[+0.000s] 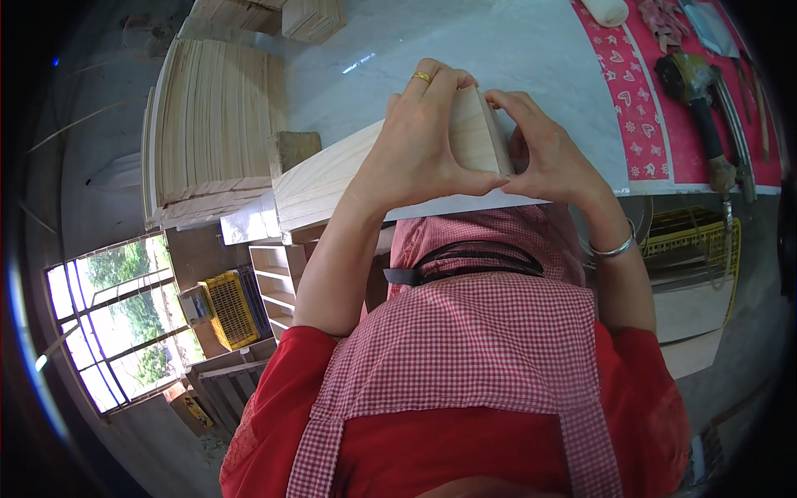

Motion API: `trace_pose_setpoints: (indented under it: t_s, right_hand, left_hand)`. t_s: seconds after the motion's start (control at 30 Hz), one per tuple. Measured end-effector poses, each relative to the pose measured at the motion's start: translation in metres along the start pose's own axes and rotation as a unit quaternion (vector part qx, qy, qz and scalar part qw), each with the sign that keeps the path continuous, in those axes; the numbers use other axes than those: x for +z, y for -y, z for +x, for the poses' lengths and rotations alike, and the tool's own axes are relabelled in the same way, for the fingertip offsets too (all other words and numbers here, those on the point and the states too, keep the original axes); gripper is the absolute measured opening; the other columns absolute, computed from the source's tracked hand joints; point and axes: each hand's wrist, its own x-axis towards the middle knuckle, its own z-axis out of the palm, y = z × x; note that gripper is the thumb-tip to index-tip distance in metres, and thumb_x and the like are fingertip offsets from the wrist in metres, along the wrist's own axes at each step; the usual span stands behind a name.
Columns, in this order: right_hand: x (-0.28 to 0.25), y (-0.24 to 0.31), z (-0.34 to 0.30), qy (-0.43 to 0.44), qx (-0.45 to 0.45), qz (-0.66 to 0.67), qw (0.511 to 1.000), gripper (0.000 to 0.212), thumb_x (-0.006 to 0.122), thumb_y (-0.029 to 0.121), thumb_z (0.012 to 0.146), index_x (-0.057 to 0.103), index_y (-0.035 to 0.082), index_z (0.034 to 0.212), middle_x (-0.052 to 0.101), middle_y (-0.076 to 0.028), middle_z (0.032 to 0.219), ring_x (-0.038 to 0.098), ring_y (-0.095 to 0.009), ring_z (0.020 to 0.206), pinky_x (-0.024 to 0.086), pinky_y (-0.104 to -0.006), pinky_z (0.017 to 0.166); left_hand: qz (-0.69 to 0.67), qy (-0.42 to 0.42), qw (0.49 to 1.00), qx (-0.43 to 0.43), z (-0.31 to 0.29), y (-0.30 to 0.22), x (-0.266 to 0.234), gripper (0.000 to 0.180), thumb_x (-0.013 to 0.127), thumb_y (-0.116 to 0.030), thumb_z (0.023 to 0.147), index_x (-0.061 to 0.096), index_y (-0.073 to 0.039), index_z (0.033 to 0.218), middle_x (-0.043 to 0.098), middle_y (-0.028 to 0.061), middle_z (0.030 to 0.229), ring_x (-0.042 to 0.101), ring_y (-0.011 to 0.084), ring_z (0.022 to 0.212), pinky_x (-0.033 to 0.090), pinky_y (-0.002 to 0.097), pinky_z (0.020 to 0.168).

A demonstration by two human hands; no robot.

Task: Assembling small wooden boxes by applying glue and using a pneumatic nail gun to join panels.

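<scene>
A long pale wooden board [332,166] lies along the near edge of the table, reaching from the block at the left to my hands. My left hand [415,141] grips the board near its right end, fingers over the far edge and thumb at the near edge. Across that end stands a thin wooden end piece [496,133]. My right hand [552,158] curls around the end piece, fingertips at its far corner and thumb at its near corner. Both thumb tips nearly meet there. Whether the end piece is fastened to the board I cannot tell.
A tall stack of thin wooden boards [212,124] stands at the left, beside a small wooden block [295,149]. More wood pieces [314,18] sit at the far left. On the red patterned cloth [643,108] at the right lies a nail gun [697,100]. Yellow crates [228,311] stand below.
</scene>
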Motion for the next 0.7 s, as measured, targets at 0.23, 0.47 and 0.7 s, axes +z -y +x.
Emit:
trace_pose_setpoints:
  t_s: [0.23, 0.47, 0.7]
  right_hand:
    - [0.011, 0.008, -0.017, -0.062, -0.006, -0.002, 0.998, 0.099, 0.083, 0.011, 0.059, 0.039, 0.010, 0.147, 0.050, -0.011, 0.135, 0.059, -0.023, 0.089, 0.053, -0.0338, 0.080]
    - [0.029, 0.040, -0.060, -0.148, -0.075, -0.015, 0.986, 0.084, 0.086, 0.018, 0.067, 0.046, 0.000, 0.139, 0.051, -0.018, 0.134, 0.055, -0.035, 0.119, 0.050, -0.0403, 0.096]
    - [0.042, 0.041, -0.066, -0.183, -0.100, -0.027, 0.978, 0.078, 0.086, 0.019, 0.068, 0.051, -0.002, 0.134, 0.053, -0.017, 0.131, 0.055, -0.034, 0.114, 0.046, -0.0427, 0.097]
  left_hand:
    - [0.026, -0.005, 1.000, 0.016, -0.001, 0.002, 0.001, 0.091, 0.093, -0.034, 0.051, 0.050, 0.000, 0.124, 0.052, 0.0163, 0.114, 0.056, 0.0334, 0.107, 0.049, 0.0424, 0.091]
    - [0.001, 0.004, 1.000, 0.022, -0.001, 0.002, -0.004, 0.094, 0.093, -0.038, 0.054, 0.048, 0.001, 0.128, 0.053, 0.0173, 0.116, 0.056, 0.0334, 0.110, 0.049, 0.0420, 0.092]
    - [-0.002, 0.021, 1.000, 0.009, 0.001, 0.002, -0.004, 0.089, 0.089, -0.037, 0.053, 0.052, 0.004, 0.122, 0.053, 0.0198, 0.115, 0.055, 0.0363, 0.106, 0.045, 0.0461, 0.093]
